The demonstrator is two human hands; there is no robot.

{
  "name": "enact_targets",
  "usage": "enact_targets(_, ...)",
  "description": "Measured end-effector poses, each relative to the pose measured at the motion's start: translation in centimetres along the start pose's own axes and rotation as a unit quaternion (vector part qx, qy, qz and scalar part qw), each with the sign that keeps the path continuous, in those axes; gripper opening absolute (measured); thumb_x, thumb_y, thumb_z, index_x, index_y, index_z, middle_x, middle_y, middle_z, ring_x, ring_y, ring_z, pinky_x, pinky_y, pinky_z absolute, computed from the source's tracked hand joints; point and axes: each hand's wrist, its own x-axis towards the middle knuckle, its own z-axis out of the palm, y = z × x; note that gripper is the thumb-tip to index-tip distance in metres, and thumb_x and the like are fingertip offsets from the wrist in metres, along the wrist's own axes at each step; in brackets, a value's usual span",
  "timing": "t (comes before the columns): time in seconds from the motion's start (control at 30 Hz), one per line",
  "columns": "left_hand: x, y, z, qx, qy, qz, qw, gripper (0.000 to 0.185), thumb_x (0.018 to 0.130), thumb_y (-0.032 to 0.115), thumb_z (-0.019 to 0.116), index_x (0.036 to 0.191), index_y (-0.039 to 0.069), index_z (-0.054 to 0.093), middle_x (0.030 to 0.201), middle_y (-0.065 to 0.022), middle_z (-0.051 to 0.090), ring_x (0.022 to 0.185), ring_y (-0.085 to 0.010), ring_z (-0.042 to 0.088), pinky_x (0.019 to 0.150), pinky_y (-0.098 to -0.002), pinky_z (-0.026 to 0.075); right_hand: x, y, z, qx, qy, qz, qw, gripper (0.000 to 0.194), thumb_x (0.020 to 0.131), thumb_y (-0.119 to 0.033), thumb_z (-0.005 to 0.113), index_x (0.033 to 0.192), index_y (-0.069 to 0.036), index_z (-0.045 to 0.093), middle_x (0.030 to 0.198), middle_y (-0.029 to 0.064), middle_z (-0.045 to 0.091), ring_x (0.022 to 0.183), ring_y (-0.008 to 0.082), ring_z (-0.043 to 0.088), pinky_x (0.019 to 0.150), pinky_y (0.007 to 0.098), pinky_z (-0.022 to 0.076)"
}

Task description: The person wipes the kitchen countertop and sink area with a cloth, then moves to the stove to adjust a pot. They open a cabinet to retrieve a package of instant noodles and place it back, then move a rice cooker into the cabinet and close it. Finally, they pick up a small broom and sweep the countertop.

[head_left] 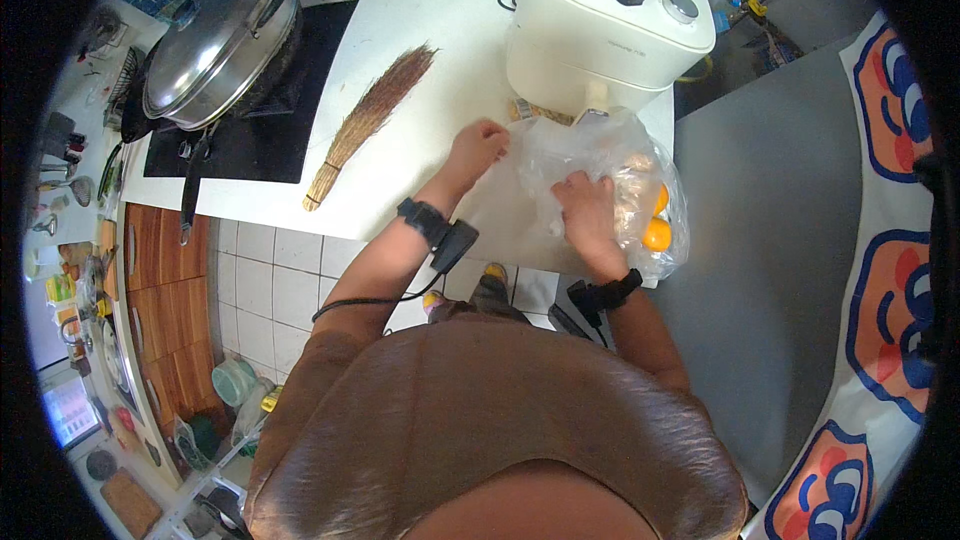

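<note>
A clear plastic bag (551, 146) lies at the right end of the white counter, just in front of the cream air fryer (592, 52). Through its film I see two orange citrus fruits (657, 234) and some pale beige pieces (634, 199), too blurred to name. My right hand (589, 214) has its fingers curled into the bag's film, left of the fruit. Beside the bag's left edge is my left hand (480, 154), its fingers drawn together. Whether it pinches the film cannot be made out. Each wrist wears a black strap with a small device.
Left of my hands lies a straw whisk broom (367, 127). A lidded steel pan (221, 49) sits on the black cooktop (232, 157), with a black handle jutting past the counter's front. A grey panel (757, 240) borders the right side. Wooden drawers (166, 300) stand at left.
</note>
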Motion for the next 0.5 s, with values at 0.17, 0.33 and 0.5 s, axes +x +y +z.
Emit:
enact_targets(0.17, 5.8, -0.4, 1.6, 0.288, 0.192, 0.186, 0.92, 0.034, 0.076, 0.023, 0.067, 0.099, 0.001, 0.056, 0.094, -0.0175, 0.059, 0.091, -0.0288, 0.058, 0.08, -0.0392, 0.047, 0.2, 0.0, 0.8, -0.039, -0.052, -0.037, 0.997, 0.016, 0.069, -0.004, 0.054, 0.081, -0.009, 0.062, 0.081, 0.0103, 0.052, 0.075, 0.0281, 0.052, 0.078, 0.0393, 0.0327)
enact_targets(0.33, 6.8, 1.6, 2.7, 0.403, 0.148, 0.085, 0.899, 0.046, 0.068, 0.029, 0.074, 0.098, 0.001, 0.054, 0.102, -0.0191, 0.057, 0.095, -0.0356, 0.056, 0.081, -0.0428, 0.047, -0.4, 0.4, 0.1, 0.0, -0.011, -0.063, 0.998, 0.015, 0.068, -0.004, 0.053, 0.08, -0.008, 0.061, 0.082, 0.0097, 0.052, 0.076, 0.0268, 0.053, 0.078, 0.0387, 0.0332)
enact_targets(0.5, 7.4, 1.8, 1.4, 0.369, 0.054, -0.016, 0.928, 0.046, 0.067, 0.034, 0.074, 0.092, -0.002, 0.059, 0.092, -0.0215, 0.062, 0.089, -0.0362, 0.06, 0.078, -0.0414, 0.049, -0.5, 0.1, -0.1, 0.001, 0.003, -0.057, 0.998, 0.013, 0.068, -0.005, 0.053, 0.078, -0.008, 0.061, 0.082, 0.0095, 0.053, 0.077, 0.027, 0.052, 0.078, 0.0384, 0.0335)
